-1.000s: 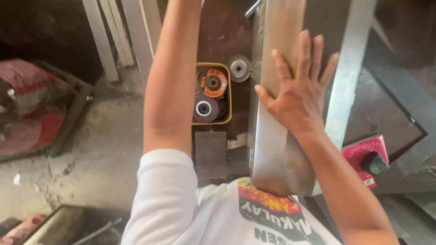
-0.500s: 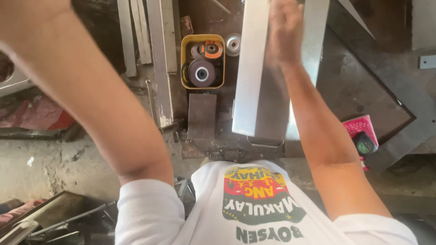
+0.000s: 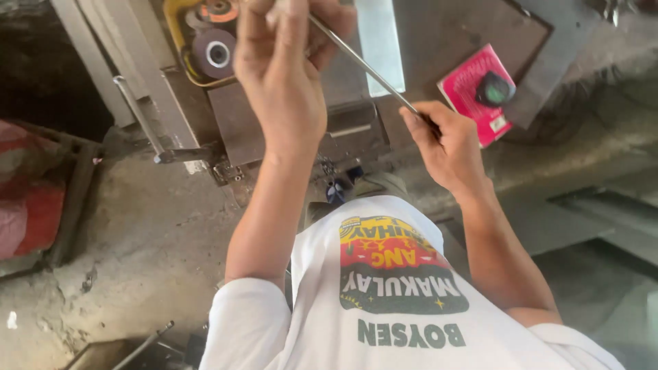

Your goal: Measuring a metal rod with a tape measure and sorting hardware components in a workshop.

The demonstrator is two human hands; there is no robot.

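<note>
Left hand (image 3: 284, 75) and right hand (image 3: 445, 140) each clenched one end of a thin metal rod (image 3: 363, 65) above the desk (image 3: 439, 41).

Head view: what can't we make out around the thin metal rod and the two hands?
- Thin metal rod: both ends hidden, upper inside the left hand, lower inside the right hand.
- Yellow tray of grinding discs: cut off by the top edge and the left hand.
- Pale metal strip: top cut by the frame edge.

Both hands now on thin rod (image 3: 363, 66)
</note>
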